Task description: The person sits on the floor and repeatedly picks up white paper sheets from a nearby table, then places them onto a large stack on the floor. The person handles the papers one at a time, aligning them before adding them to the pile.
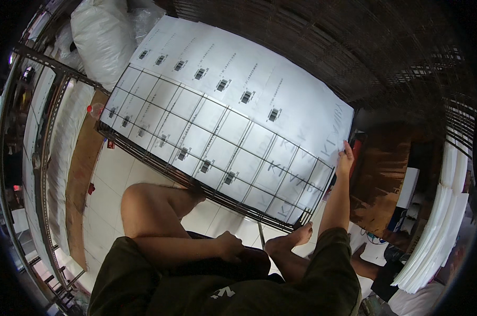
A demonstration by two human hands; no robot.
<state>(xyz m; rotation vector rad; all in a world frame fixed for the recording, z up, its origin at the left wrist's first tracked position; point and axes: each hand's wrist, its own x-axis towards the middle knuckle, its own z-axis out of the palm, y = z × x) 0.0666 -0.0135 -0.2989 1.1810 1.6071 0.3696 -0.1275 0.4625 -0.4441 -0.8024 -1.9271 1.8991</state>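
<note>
The right hand (345,158) is pinching the near right edge of the large white printed sheet (238,89), which is lying across the wire rack (207,158), while the left hand (230,246), loosely curled and empty, is resting below the rack on the lap, leaving the sheet unlifted.

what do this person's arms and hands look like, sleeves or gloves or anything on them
Both hands are bare: no gloves, rings, watch or bands show on the left hand or the right hand. The forearms are uncovered too. Short dark olive-green sleeves end near the elbows, part of a shirt with a small white mark low on the front.
</note>
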